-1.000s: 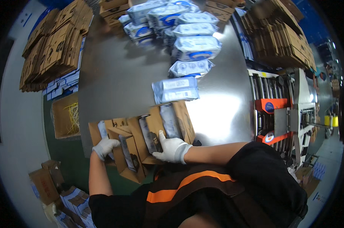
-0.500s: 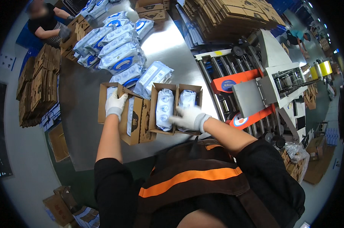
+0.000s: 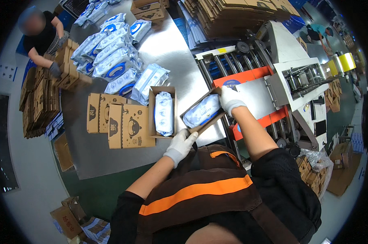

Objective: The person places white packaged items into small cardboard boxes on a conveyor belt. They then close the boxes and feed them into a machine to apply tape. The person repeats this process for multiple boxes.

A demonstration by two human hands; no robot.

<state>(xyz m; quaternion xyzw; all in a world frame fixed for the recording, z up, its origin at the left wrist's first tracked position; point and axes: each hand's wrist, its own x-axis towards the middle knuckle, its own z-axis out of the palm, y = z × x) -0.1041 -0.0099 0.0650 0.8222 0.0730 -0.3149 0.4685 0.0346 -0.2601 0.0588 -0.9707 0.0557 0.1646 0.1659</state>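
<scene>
Both my hands are gloved in white and grip one open cardboard box [image 3: 210,123], tilted near the table's right edge. A blue-and-white pack of wipes [image 3: 201,111] lies inside it. My left hand [image 3: 182,145] holds the box's near end, fingers partly hidden beneath. At its far right end is my right hand [image 3: 231,100], thumb and fingers over the rim. Left of them stands another open box [image 3: 153,103] with a similar pack [image 3: 164,114] in it. Farther left, two boxes with printed sides up, a front box [image 3: 132,126] and a rear box [image 3: 98,109], lie overlapping.
Several packs of wipes [image 3: 115,61] are heaped at the far left of the metal table [image 3: 94,158]. A roller conveyor machine [image 3: 253,89] with orange-red guides adjoins it on the right. Flattened cartons [image 3: 232,16] are stacked behind. A co-worker [image 3: 41,36] handles boxes at far left.
My left hand has left the left-hand boxes, which now show printed sides. The rightmost box has turned and shifted right, with both hands on it. The co-worker's boxes have moved.
</scene>
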